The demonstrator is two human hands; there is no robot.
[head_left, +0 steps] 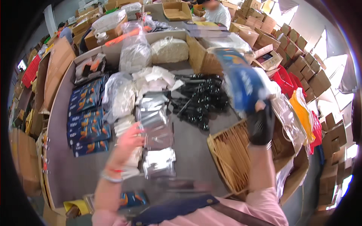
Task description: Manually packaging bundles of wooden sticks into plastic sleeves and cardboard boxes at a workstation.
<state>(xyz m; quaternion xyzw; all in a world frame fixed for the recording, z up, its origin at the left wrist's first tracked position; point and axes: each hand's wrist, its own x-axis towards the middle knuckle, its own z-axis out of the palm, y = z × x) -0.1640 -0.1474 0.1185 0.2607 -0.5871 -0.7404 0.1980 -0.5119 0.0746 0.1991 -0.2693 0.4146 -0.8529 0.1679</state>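
My right hand (261, 121), in a black glove with bare fingertips, is raised at the right above a box of thin brown sticks (230, 150). It grips a blue printed pouch (241, 84), smeared by motion. Lower left, my bare left hand (130, 141) hovers over small white packets (126, 126), its blurred fingers stretched out and nothing visible in them. Beside that hand lie clear-wrapped silvery packets (158, 162) in a column. Stacks of blue pouches (88, 124) with orange pictures are on the left of the grey table.
A pile of black glossy wrapped items (201, 98) sits mid-table. Behind are white packets (154, 81), plastic bags (135, 54) and a cardboard box (205, 58). Red crates (290, 84) and a yellow bag (301, 113) stand right of the table. Another person (218, 15) is at the back.
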